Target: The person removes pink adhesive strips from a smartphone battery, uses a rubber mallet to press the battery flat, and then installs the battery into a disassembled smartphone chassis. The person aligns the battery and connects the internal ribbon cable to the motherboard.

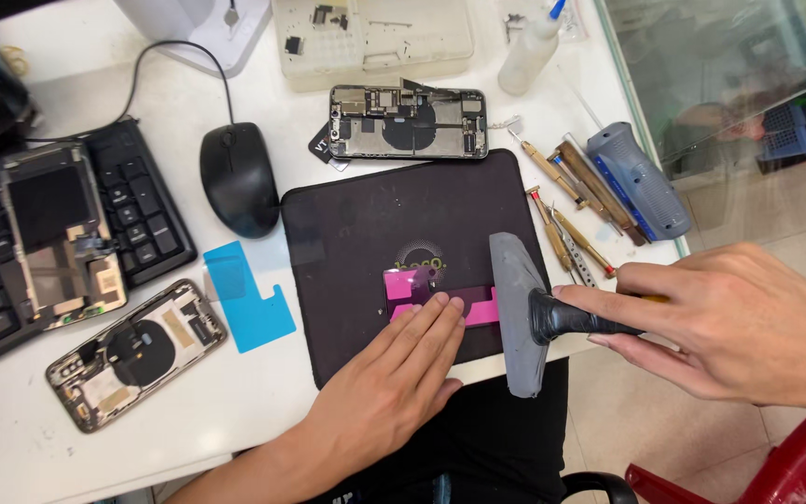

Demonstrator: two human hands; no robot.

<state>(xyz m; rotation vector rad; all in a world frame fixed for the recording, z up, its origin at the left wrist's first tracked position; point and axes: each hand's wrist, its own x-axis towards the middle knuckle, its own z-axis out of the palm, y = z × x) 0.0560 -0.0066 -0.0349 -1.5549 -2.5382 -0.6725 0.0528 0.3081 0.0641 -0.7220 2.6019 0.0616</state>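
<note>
My left hand lies flat on a black work mat, fingertips pressing down a pink adhesive strip. Just right of those fingertips, my right hand grips the black handle of a grey rubber roller, whose wide grey head rests on the right end of the pink strip. An opened phone body with bare internals lies just beyond the mat's far edge.
A black mouse and keyboard sit left of the mat. A detached screen, another opened phone and a blue film piece lie at left. Screwdrivers, a grey-handled tool, a bottle and a parts tray lie behind.
</note>
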